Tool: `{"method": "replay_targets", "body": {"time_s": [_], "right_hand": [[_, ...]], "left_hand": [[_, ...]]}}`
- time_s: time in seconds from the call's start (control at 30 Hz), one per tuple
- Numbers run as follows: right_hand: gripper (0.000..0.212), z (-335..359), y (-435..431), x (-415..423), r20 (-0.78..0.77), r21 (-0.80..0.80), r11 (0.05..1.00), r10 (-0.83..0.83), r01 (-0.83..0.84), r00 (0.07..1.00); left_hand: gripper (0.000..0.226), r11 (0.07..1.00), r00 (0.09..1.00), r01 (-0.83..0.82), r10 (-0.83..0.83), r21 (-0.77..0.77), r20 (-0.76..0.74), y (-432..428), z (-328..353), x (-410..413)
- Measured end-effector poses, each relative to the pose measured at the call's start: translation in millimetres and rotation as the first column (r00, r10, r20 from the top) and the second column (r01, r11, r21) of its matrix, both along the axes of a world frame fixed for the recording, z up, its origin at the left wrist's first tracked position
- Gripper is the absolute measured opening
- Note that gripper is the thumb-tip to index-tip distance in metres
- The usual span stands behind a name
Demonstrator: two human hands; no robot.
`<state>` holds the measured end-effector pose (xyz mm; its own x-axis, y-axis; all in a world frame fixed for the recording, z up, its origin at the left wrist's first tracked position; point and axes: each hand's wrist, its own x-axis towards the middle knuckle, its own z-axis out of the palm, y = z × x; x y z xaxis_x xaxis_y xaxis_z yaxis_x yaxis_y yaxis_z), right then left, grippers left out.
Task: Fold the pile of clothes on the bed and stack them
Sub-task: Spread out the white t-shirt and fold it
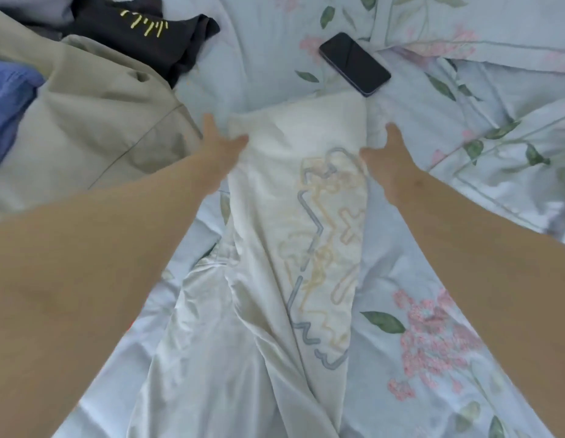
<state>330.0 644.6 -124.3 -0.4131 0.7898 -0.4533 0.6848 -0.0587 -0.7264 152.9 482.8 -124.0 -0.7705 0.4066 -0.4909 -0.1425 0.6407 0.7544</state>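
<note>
- The white shirt (275,216) lay lengthwise on the bed (395,254), narrowed to a strip.
- The left hand (222,143) and right hand (388,153) each pinched a far edge, thumb on top, probably to keep it taut for folding.
- A phone (354,63) lay just beyond.
- Unfolded beige clothes (94,121) and black clothes (139,30) crowded the left.
</note>
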Motion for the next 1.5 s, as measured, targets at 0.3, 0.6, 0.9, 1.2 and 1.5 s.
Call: {"method": "replay_targets", "body": {"time_s": [0.3, 0.6, 0.9, 1.2, 1.5], "right_hand": [[0.055, -41, -94, 83, 0.006, 0.116, 0.988, -0.101, 0.100, 0.995], [0.023, -20, -232, 188, 0.085, 0.061, 0.996, 0.064, -0.069, 0.994], [0.017, -2, -304, 220, 0.228, -0.129, 0.962, 0.264, -0.239, 0.937], [0.015, 21, -372, 234, 0.546, -0.175, 0.880, 0.460, -0.441, 0.700], [0.005, 73, -472, 183, 0.093, -0.429, 0.817, 0.465, -0.386, 0.880]], "left_hand": [[0.060, 0.998, 0.998, -0.056, 0.057, 0.028, -0.018, -67, -47, 50], [0.023, 0.950, 0.970, 0.089, -0.152, -0.300, -0.192, -186, -46, 103], [0.036, 0.982, 0.999, -0.032, 0.032, -0.187, 0.000, -295, -40, 164], [0.036, 0.951, 0.963, 0.266, -0.269, -0.161, 0.000, -373, -37, 195], [0.027, 0.987, 0.977, 0.124, -0.105, -0.098, 0.186, -432, -13, 205]]}}
